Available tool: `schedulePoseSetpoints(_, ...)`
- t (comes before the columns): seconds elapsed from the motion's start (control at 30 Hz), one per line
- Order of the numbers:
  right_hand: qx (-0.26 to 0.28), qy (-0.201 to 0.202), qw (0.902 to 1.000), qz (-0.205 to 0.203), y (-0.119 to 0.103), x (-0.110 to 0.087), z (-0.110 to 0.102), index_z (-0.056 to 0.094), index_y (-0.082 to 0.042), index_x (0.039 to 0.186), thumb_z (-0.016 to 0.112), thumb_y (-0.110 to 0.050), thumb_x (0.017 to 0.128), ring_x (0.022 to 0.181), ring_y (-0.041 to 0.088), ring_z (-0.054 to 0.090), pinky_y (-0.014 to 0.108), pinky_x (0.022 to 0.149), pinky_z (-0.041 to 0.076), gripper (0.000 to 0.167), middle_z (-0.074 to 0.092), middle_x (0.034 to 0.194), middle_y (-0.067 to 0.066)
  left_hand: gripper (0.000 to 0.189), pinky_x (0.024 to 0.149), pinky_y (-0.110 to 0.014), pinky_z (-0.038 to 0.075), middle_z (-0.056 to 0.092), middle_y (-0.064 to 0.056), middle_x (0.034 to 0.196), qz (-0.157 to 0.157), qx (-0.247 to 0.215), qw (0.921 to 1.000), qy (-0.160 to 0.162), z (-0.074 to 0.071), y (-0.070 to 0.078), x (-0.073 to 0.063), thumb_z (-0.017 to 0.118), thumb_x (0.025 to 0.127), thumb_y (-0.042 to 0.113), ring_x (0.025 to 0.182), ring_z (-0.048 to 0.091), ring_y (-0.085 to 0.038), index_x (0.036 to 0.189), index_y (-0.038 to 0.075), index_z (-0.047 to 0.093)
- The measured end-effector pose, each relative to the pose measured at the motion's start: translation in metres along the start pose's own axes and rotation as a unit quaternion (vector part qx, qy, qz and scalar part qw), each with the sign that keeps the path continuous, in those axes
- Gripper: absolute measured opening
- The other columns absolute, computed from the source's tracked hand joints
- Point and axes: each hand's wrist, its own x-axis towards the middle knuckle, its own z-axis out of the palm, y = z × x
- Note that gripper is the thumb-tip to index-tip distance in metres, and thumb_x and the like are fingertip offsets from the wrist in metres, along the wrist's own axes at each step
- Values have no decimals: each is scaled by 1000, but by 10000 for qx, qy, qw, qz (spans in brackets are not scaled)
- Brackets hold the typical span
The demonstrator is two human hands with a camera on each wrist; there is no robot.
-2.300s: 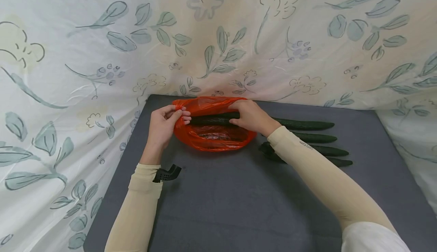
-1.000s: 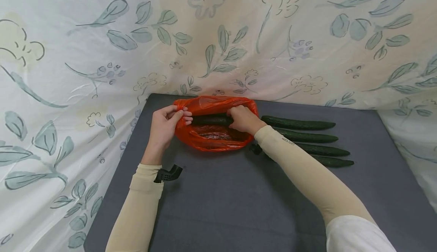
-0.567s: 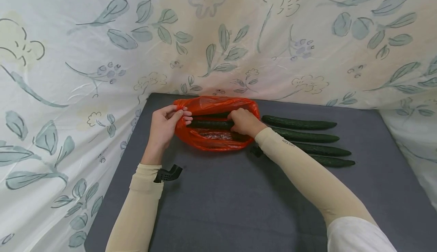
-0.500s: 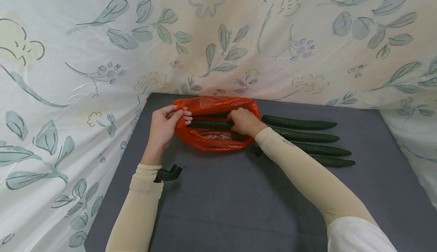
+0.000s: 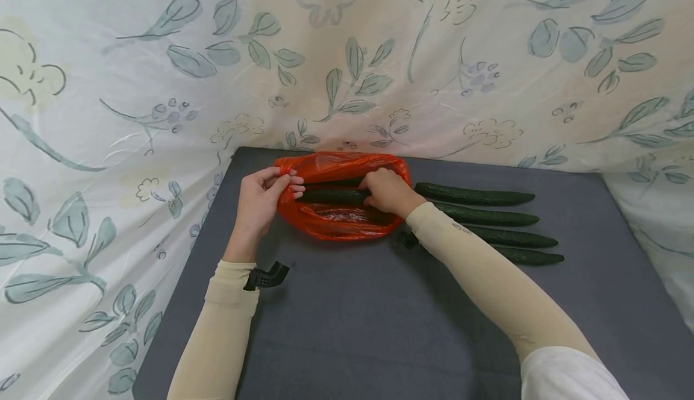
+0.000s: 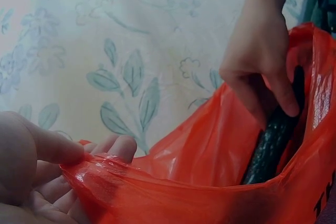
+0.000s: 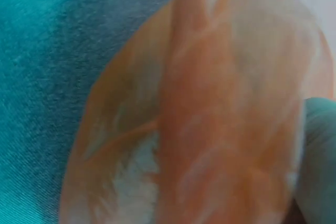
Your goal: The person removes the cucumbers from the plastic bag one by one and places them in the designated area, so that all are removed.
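A red plastic bag (image 5: pixel 331 230) lies with its mouth spread wide near the table's back edge. My left hand (image 5: pixel 260 201) pinches the left side of its rim between thumb and fingers, as the left wrist view also shows with the bag's edge (image 6: pixel 105 174) held taut. Inside the mouth, my right hand (image 5: pixel 391 192) grips a long dark green cucumber (image 5: pixel 333 197) from above, thumb and fingers on either side of it. Behind that one, part of another cucumber (image 5: pixel 344 182) shows. The right wrist view is mostly filled by the bag's blurred plastic (image 7: pixel 226 119).
Several more cucumbers (image 5: pixel 477 196) lie side by side right of the bag, partly covered by my right forearm. The dark grey table (image 5: pixel 347 315) meets a flower-printed cloth (image 5: pixel 347 62) at its back and left.
My right hand has moved from the bag's right rim into its mouth and taken hold of a cucumber. That cucumber has shifted slightly toward me; my left hand has kept its place.
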Motion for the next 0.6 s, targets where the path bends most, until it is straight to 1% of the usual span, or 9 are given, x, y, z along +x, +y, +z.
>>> schedulePoseSetpoints(0.1, 100, 30, 9999, -46, -2, -2, -3, 80, -4, 130, 88, -14, 94, 112, 31, 75, 49, 101, 62, 38, 78, 125, 12, 29, 84, -37, 66, 75, -30, 112, 15, -38, 10000, -13, 0, -1, 0, 61, 110, -1, 84, 81, -24, 132, -19, 64)
schedulePoseSetpoints(0.17, 124, 32, 9999, -60, -4, -3, -6, 79, -4, 130, 88, -14, 95, 113, 31, 75, 49, 102, 61, 38, 77, 126, 12, 29, 84, -37, 66, 74, -31, 112, 31, -60, 10000, -16, 0, -1, 0, 61, 110, -1, 83, 80, -22, 132, -19, 64)
schedulePoseSetpoints(0.4, 142, 36, 9999, -72, -13, -8, -12, 79, -3, 131, 87, -15, 95, 118, 31, 73, 49, 105, 60, 39, 76, 128, 13, 29, 84, -38, 66, 75, -29, 111, 26, -115, 9999, -44, -2, -2, -1, 61, 110, -1, 83, 80, -22, 132, -20, 63)
schedulePoseSetpoints(0.6, 196, 131, 9994, -271, -18, -12, -18, 79, -2, 129, 88, -16, 94, 117, 32, 73, 49, 104, 60, 38, 77, 126, 13, 29, 84, -38, 66, 74, -31, 112, 66, -128, 9999, -49, -5, -2, -1, 61, 110, -1, 84, 81, -24, 132, -20, 64)
